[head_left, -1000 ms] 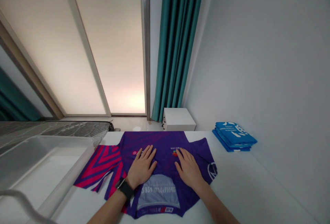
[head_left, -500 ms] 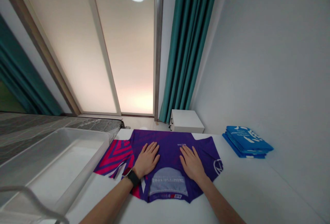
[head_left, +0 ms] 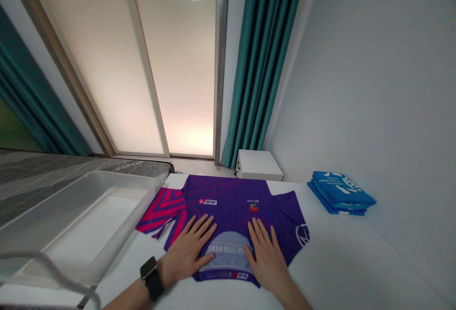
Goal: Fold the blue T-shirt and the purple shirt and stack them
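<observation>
Both the left hand [head_left: 187,253] and right hand [head_left: 268,255] lie flat, fingers slightly apart, on the near part of a purple-and-pink printed fabric shirt [head_left: 230,196] on the white counter [head_left: 342,262]. Likely light, limp and somewhat slippery, it seems best held by its far corners.

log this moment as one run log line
left hand: flat on purple shirt; right hand: flat on purple shirt; purple shirt: spread on white table; blue folded stack: right; plastic bin: left
</observation>
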The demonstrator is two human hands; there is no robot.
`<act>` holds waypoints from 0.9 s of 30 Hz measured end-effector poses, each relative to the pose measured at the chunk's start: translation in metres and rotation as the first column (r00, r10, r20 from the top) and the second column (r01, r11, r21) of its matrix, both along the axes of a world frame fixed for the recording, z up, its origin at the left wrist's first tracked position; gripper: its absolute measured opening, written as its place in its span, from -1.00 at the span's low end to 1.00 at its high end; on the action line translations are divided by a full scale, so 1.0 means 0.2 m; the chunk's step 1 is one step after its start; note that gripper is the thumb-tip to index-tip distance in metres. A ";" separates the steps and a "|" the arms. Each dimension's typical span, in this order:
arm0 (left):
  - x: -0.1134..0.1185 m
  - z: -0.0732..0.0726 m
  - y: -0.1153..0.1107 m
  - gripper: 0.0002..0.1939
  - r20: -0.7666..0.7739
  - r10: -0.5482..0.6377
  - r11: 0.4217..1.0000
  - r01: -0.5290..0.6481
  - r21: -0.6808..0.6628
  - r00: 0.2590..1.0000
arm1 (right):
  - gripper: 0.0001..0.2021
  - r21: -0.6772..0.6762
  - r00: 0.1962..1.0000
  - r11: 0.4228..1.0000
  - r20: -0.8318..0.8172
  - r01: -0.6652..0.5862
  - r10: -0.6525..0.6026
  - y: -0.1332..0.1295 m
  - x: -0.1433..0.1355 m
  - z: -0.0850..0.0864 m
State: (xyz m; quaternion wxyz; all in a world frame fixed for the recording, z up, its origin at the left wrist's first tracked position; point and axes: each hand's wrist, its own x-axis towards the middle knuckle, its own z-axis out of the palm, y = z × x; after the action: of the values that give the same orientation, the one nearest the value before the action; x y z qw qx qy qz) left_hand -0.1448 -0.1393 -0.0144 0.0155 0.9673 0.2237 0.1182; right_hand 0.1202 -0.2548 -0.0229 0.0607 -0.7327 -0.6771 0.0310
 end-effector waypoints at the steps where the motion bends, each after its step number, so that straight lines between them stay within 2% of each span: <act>1: -0.01 0.00 -0.02 -0.29 -0.001 -0.003 1.000 0.003 -0.002 1.000 | -0.34 0.005 1.000 1.000 -0.005 0.001 -0.001 -0.02 -0.01 0.00; 5: -0.03 0.00 -0.07 -0.29 0.007 -0.005 1.000 0.005 -0.007 1.000 | -0.36 0.030 1.000 0.999 -0.017 0.014 -0.013 -0.07 -0.02 -0.03; 9: 0.01 0.02 -0.07 -0.35 -0.005 0.026 1.000 -0.026 -0.006 1.000 | -0.37 0.029 1.000 1.000 -0.022 -0.009 0.010 -0.06 0.00 -0.03; 16: 0.20 0.09 -0.01 -0.42 0.062 -0.022 1.000 0.022 0.005 0.998 | -0.42 0.125 0.998 0.990 0.027 -0.065 0.062 0.04 0.12 0.05; 22: 0.40 0.05 0.03 -0.44 0.024 -0.107 0.992 0.108 -0.069 0.994 | -0.44 0.083 0.997 0.993 0.030 -0.080 0.078 0.12 0.23 0.03; 27: 0.44 0.03 0.01 -0.40 0.025 -0.174 0.982 0.176 -0.075 0.984 | -0.42 0.043 0.997 0.996 0.029 -0.078 0.077 0.10 0.24 0.02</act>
State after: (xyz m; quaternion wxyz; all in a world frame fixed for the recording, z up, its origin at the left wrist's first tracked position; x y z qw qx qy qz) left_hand -0.0577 -0.1377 -0.0086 0.0650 0.9808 0.1421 0.1168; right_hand 0.1685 -0.2349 -0.0179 0.0663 -0.7047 -0.7063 0.0081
